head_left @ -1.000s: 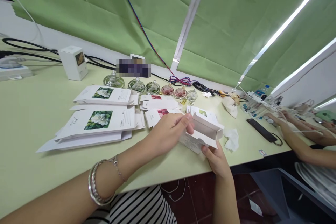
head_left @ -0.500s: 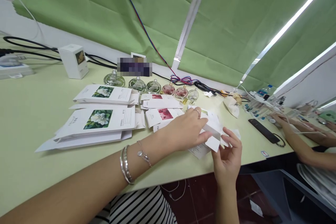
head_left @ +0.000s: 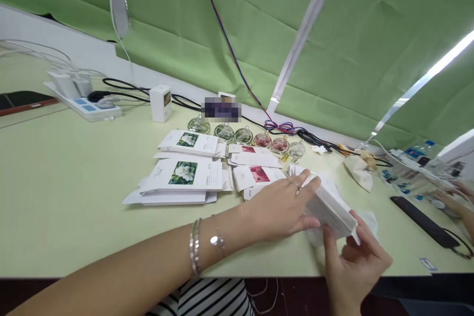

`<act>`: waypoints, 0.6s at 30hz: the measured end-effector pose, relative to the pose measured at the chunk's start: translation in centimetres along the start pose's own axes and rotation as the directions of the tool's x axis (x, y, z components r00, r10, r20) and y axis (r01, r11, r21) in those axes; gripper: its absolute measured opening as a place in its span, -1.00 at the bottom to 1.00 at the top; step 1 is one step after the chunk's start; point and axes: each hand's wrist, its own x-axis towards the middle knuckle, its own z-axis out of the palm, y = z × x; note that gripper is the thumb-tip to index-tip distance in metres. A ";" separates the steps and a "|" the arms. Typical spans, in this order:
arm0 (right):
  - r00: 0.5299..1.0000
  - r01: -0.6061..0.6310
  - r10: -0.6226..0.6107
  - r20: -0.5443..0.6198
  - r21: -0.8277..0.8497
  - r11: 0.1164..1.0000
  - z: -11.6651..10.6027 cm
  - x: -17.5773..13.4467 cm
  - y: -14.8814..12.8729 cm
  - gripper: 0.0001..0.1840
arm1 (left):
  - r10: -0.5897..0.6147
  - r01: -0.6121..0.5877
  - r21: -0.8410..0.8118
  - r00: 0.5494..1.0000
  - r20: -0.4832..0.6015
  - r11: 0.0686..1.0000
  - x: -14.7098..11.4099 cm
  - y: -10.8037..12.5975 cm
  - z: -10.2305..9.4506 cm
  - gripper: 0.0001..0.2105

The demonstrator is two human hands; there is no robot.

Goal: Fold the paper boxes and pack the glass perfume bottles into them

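Observation:
A small white paper box [head_left: 328, 210] is tilted over the table between my two hands. My left hand [head_left: 283, 205] grips its near left end, thumb below and fingers over the top edge. My right hand [head_left: 357, 266] pinches the right end, where a flap sticks out. Left of the hands lie flattened white cartons with red flower pictures [head_left: 259, 174], and beyond them cartons with white flower pictures [head_left: 183, 173]. Behind these stands a row of round glass bottles with green [head_left: 224, 132], pink [head_left: 280, 145] and clear [head_left: 296, 150] contents.
At the back left are a power strip [head_left: 92, 108] with plugs and a small upright white box [head_left: 160, 103]. Cables [head_left: 314, 139] run along the wall. To the right lie a crumpled paper piece [head_left: 358, 173], a black bar-shaped device [head_left: 424, 222] and another person's hand [head_left: 450, 202].
The box, earlier showing an open side and loose flaps, is now turned up with its sides folded into shape. My right hand has shifted its hold on it. The view has swung left.

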 end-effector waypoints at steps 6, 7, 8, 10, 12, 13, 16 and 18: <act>0.996 -0.073 0.075 0.044 -0.044 0.996 0.0 0.5 -0.1 -0.12 | -0.251 0.247 -0.053 0.963 -0.095 0.968 -5.3 -2.8 -6.8 -0.49; 0.996 -0.051 0.054 0.073 -0.044 0.998 -0.1 0.6 -0.1 -0.07 | -0.327 0.322 -0.055 0.934 -0.148 0.945 -6.0 -4.0 -8.1 -0.52; 0.996 -0.014 0.016 0.088 -0.034 0.999 -0.3 0.6 0.0 -0.04 | -0.402 0.398 -0.061 0.892 -0.206 0.915 -6.5 -5.5 -9.4 -0.54; 0.995 0.076 -0.077 0.066 0.005 0.997 -0.6 0.5 0.3 -0.06 | -0.537 0.542 -0.080 0.783 -0.314 0.836 -7.1 -9.1 -11.7 -0.56; 0.991 0.133 -0.133 0.001 0.040 0.990 -0.7 0.3 0.4 -0.13 | -0.643 0.657 -0.100 0.677 -0.358 0.747 -7.3 -13.4 -13.3 -0.60; 0.990 0.138 -0.137 -0.033 0.058 0.989 -0.7 0.2 0.3 -0.17 | -0.685 0.701 -0.102 0.639 -0.350 0.706 -7.3 -15.6 -13.8 -0.63; 0.992 0.085 -0.073 -0.105 0.119 0.989 -0.3 0.0 0.0 -0.27 | -0.766 0.770 -0.103 0.595 -0.243 0.630 -7.1 -21.2 -13.8 -0.67; 0.990 0.047 -0.024 -0.141 0.165 0.985 0.0 -0.1 -0.3 -0.32 | -0.777 0.771 -0.111 0.608 -0.166 0.627 -6.9 -23.4 -13.2 -0.68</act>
